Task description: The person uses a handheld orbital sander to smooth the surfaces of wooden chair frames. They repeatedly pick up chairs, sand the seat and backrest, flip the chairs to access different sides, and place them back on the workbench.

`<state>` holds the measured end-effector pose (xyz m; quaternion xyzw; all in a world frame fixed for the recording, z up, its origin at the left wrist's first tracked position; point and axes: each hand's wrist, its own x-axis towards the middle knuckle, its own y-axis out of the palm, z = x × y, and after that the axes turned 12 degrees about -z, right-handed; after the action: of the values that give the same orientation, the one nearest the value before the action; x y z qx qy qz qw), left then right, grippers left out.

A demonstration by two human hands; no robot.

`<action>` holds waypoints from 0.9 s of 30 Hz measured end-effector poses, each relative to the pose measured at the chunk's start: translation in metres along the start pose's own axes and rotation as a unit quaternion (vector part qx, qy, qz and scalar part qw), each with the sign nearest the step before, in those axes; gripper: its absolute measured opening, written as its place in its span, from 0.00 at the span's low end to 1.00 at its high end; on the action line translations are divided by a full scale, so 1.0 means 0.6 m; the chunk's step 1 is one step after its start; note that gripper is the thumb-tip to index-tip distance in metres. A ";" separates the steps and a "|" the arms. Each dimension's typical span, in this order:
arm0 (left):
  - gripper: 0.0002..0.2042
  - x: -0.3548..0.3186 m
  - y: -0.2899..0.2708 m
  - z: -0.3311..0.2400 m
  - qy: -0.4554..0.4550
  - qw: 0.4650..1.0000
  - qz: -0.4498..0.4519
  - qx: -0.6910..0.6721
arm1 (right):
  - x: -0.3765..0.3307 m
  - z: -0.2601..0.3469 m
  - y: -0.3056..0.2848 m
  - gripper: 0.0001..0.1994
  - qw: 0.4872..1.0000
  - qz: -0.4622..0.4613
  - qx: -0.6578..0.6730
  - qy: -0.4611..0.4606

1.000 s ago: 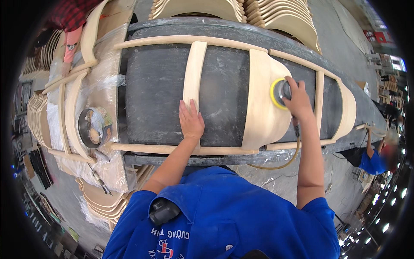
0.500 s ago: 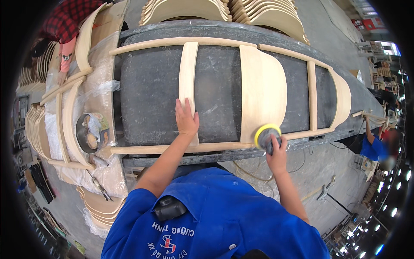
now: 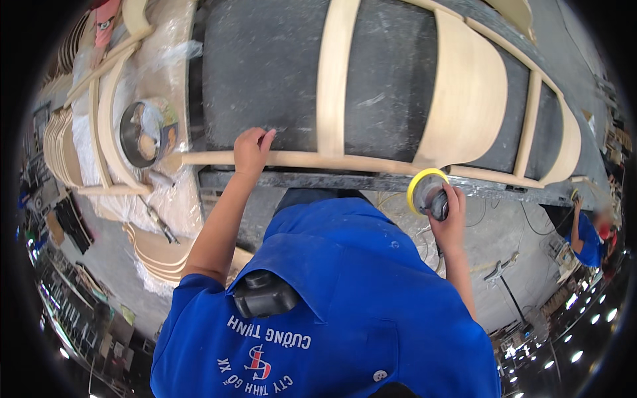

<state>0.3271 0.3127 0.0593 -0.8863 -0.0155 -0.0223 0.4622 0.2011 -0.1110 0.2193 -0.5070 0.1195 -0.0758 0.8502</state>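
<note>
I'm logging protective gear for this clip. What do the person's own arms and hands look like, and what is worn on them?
Both forearms are bare, and the left hand and right hand wear no gloves. Short sleeves of a bright blue shirt end above the elbows. No watch or wristband shows.

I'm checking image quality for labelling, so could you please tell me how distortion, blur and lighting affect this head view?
Head view: fisheye bends the wooden chair frame toward the rim; black corners ring the picture; left hand and right hand with the sander look sharp; bright lamps dot the lower right rim.

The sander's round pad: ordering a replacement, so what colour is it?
Yellow: the sander's pad in the right hand, clearest in the head view.
</note>
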 end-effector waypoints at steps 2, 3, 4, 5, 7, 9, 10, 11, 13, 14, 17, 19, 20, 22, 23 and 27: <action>0.09 -0.010 -0.001 0.018 0.037 0.997 -0.063 0.023 | 0.022 0.026 0.011 0.35 0.999 0.034 -0.008 -0.020; 0.08 -0.013 0.002 0.025 0.057 0.993 -0.099 0.032 | 0.035 0.040 0.019 0.35 0.998 0.048 -0.015 -0.025; 0.07 -0.016 0.005 0.032 0.055 0.992 -0.099 0.057 | 0.048 0.054 0.034 0.34 0.997 0.071 0.006 -0.034; 0.07 -0.019 0.009 0.037 0.041 0.993 -0.096 0.058 | 0.064 0.069 0.053 0.34 0.994 0.087 0.019 -0.061; 0.08 -0.023 0.017 0.044 0.012 0.994 -0.094 0.062 | 0.098 0.102 0.097 0.35 0.986 0.101 0.043 -0.129; 0.09 -0.025 0.025 0.046 -0.009 0.994 -0.093 0.058 | 0.146 0.134 0.143 0.35 0.972 0.090 0.032 -0.213; 0.09 -0.026 0.028 0.046 -0.021 0.994 -0.088 0.054 | 0.173 0.148 0.165 0.35 0.961 0.074 0.019 -0.266; 0.09 -0.027 0.030 0.046 -0.020 0.994 -0.091 0.058 | 0.199 0.164 0.189 0.34 0.957 0.062 -0.023 -0.281; 0.09 -0.028 0.031 0.045 -0.022 0.994 -0.088 0.063 | 0.234 0.190 0.228 0.33 0.953 0.030 -0.063 -0.294; 0.09 -0.028 0.032 0.045 -0.022 0.994 -0.089 0.062 | 0.243 0.199 0.243 0.33 0.957 0.020 -0.069 -0.281; 0.09 -0.030 0.033 0.042 -0.028 0.993 -0.090 0.064 | 0.236 0.202 0.260 0.32 0.953 0.016 -0.077 -0.292; 0.09 -0.030 0.035 0.040 -0.029 0.994 -0.087 0.067 | 0.214 0.192 0.258 0.32 0.942 0.027 -0.089 -0.322; 0.09 -0.031 0.035 0.039 -0.030 0.993 -0.088 0.067 | 0.203 0.188 0.259 0.31 0.938 0.020 -0.069 -0.338; 0.09 -0.031 0.037 0.037 -0.039 0.993 -0.088 0.066 | 0.183 0.181 0.259 0.30 0.934 0.036 -0.069 -0.348; 0.09 -0.032 0.038 0.036 -0.037 0.993 -0.090 0.066 | 0.176 0.178 0.260 0.30 0.932 0.042 -0.066 -0.355; 0.09 -0.032 0.040 0.035 -0.038 0.993 -0.092 0.063 | 0.160 0.173 0.259 0.34 0.923 0.029 -0.069 -0.376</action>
<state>0.3098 0.3160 0.0263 -0.8505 -0.1158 -0.0303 0.5122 0.3237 0.0262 0.1176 -0.5522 -0.1894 0.1540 0.7972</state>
